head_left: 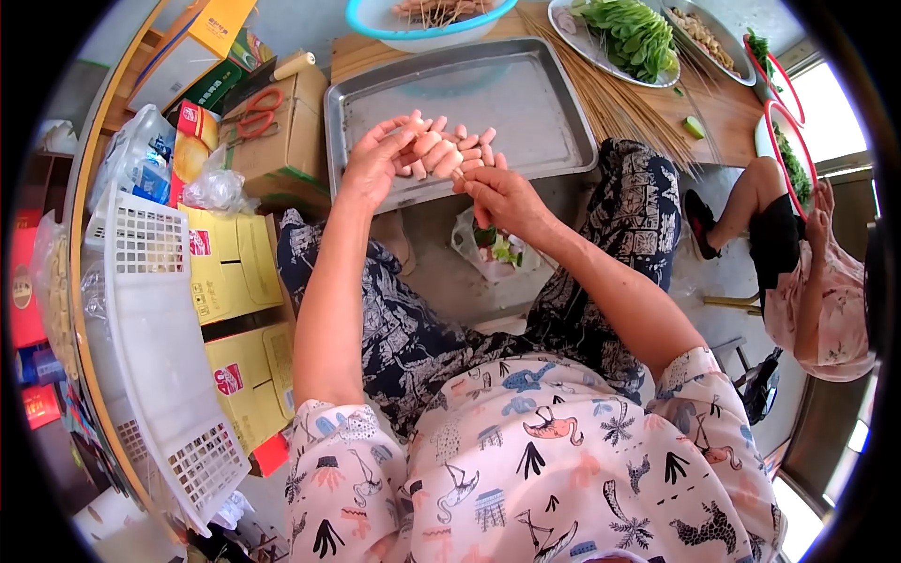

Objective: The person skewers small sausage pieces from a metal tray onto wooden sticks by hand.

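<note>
Over the near edge of a metal tray (441, 80), both hands work at a short row of small pink sausages (436, 155) that looks threaded on a skewer. My left hand (374, 159) pinches a sausage at the upper left end of the row. Lower right, my right hand (507, 199) is closed at the other end, fingers round what looks like the skewer's stick; most of the stick is hidden. Behind the row, more small sausages (483, 141) lie in the tray.
Thin bamboo skewers (601, 94) lie right of the tray, near a plate of green leaves (629, 38). A blue-rimmed bowl (422, 38) holding skewered food stands behind. Scissors (258, 113) rest on a cardboard box (291, 131) at left. Another person (817, 291) sits at right.
</note>
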Demonstrator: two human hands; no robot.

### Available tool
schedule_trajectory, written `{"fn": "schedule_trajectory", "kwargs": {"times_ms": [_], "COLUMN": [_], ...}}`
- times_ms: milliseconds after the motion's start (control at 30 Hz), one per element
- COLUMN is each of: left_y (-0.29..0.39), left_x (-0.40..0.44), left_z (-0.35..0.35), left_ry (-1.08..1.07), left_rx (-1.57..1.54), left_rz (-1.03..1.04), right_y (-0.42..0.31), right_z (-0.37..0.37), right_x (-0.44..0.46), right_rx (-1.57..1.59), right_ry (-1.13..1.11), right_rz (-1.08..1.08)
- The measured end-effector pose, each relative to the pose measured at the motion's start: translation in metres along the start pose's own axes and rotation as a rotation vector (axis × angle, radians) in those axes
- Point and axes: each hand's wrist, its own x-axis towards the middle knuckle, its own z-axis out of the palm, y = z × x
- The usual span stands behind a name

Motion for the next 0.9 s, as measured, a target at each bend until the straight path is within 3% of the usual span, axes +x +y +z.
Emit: {"fn": "schedule_trajectory", "kwargs": {"times_ms": [233,400,900], "left_y": [0.002,0.007,0.001], "left_x": [-0.002,-0.005,-0.004], "left_z": [0.002,0.011,0.009], "left_ry": [0.003,-0.083,-0.106], "left_rx": [0.011,0.053,0.018], "left_rz": [0.037,-0.140,-0.069], "right_y": [0.004,0.003,0.005], "right_z": [0.000,0.000,0.000], "right_x": [0.002,0.000,0.002], "right_rx": [-0.012,0.018,0.012], "right_ry": [-0.018,0.018,0.007], "right_rz": [-0.026,-0.006,-0.028]}}
